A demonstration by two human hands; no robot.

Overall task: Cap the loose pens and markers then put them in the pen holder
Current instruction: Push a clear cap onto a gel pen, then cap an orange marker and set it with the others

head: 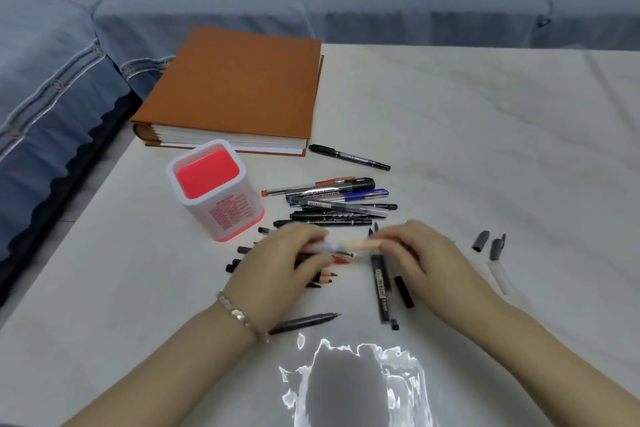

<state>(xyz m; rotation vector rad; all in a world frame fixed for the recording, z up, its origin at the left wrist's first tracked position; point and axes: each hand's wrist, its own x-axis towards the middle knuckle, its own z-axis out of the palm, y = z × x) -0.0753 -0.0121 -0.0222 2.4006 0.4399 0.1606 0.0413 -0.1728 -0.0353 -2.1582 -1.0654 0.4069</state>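
Head view: your hands meet low over the table (485,149), both blurred.
Left hand (277,263): grips one end of a pale pen (349,246).
Right hand (426,260): pinches its other end.
Loose pens (336,204): piled just beyond your hands.
Pen holder (214,191): upright, left of the pile, near an orange book (235,90).
Grey caps (481,241): lying apart, to your right.

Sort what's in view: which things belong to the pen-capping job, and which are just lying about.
Job: pen held by left hand and right hand; pile of pens; black marker; loose caps; pen holder.
Lying about: orange book; sofa.
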